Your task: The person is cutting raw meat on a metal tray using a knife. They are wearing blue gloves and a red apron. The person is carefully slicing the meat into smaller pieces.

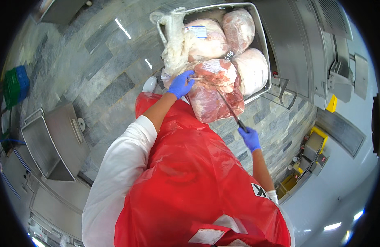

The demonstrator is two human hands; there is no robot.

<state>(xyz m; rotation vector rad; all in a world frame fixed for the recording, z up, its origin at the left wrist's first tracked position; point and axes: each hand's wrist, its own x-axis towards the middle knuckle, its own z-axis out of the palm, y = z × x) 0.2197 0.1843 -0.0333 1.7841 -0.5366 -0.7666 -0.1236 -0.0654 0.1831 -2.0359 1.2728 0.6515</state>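
Observation:
A large cut of raw red meat in clear plastic wrap hangs over the near rim of a steel bin. My left hand, in a blue glove, grips the wrap at the meat's left edge. My right hand, also blue-gloved, holds a long thin knife whose blade lies across the meat's upper right part. I wear a red plastic apron over white sleeves.
The steel bin holds three more wrapped pale meat pieces and a crumpled clear plastic bag. An empty steel trolley tub stands at left on the grey tiled floor. Steel cabinets at right, green and blue crates far left.

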